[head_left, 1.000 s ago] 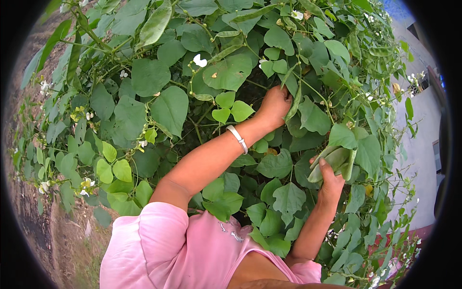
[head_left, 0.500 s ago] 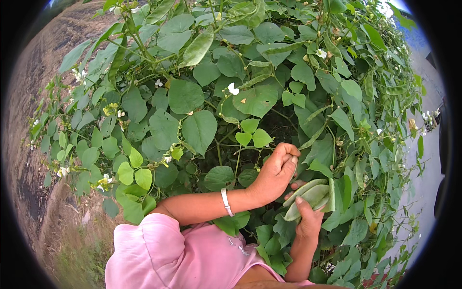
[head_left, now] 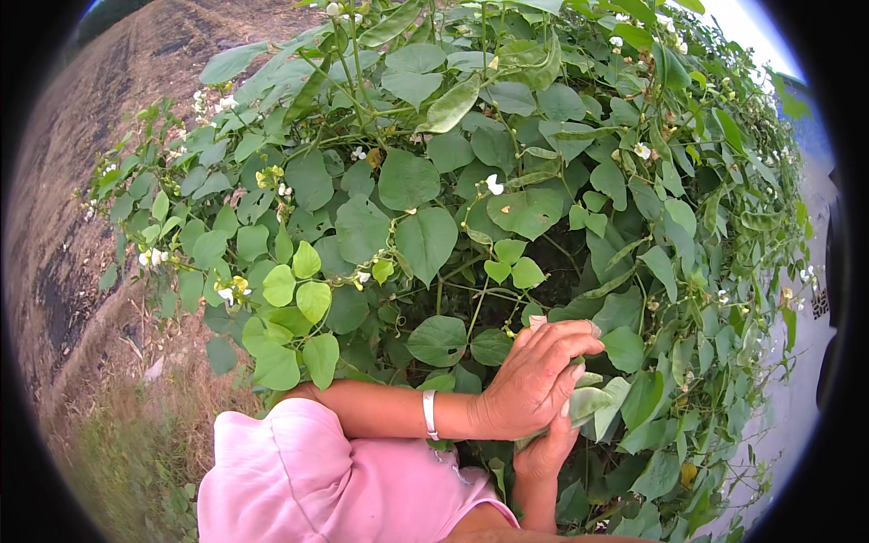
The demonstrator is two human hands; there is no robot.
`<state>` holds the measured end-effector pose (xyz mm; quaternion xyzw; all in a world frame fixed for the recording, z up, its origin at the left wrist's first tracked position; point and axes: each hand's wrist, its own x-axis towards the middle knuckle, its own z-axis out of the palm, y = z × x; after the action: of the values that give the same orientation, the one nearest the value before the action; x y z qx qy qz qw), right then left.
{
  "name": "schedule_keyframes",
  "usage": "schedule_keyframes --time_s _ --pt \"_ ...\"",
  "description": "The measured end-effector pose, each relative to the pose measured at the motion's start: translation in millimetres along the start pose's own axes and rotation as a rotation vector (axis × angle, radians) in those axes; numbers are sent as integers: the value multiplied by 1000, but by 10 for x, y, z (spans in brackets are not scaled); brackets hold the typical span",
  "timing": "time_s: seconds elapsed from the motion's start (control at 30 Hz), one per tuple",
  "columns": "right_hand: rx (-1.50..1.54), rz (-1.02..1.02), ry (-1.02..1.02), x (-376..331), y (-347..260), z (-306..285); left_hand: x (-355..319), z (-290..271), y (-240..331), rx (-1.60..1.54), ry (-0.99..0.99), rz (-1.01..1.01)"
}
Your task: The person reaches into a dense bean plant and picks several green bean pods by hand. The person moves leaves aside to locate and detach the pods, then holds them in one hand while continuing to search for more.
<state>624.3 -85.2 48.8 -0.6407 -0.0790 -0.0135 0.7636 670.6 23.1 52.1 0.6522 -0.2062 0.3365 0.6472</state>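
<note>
A dense bean vine (head_left: 407, 181) with broad green leaves, white flowers and flat pods fills the view. My left hand (head_left: 534, 376), with a pale bangle on its wrist, lies over a bunch of flat pale-green bean pods (head_left: 588, 398). My right hand (head_left: 543, 448) comes up from below and grips the same bunch, mostly hidden under the left hand. Both hands touch each other low and right of centre, in front of the leaves. Pink sleeves cover my upper arms.
Bare brown soil (head_left: 81, 181) and dry grass (head_left: 136, 434) lie to the left of the vine. More flat pods (head_left: 453, 104) hang higher up among the leaves. A pale paved strip (head_left: 797, 398) runs along the right edge.
My left hand came down from high in the foliage to the bunch of pods in my right hand. The view tilted, showing more soil on the left.
</note>
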Motion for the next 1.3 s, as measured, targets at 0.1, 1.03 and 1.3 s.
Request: schedule_keyframes --time_s 0.1,1.03,1.3 --pt "61 -16 4 -40 81 25 41 -52 55 -12 -134 -165" --pt "411 310 43 -76 -2 116 91 -590 174 -112 -584 -351" --pt "415 441 -251 -47 5 66 1093 -1778 -406 554 -252 -218"
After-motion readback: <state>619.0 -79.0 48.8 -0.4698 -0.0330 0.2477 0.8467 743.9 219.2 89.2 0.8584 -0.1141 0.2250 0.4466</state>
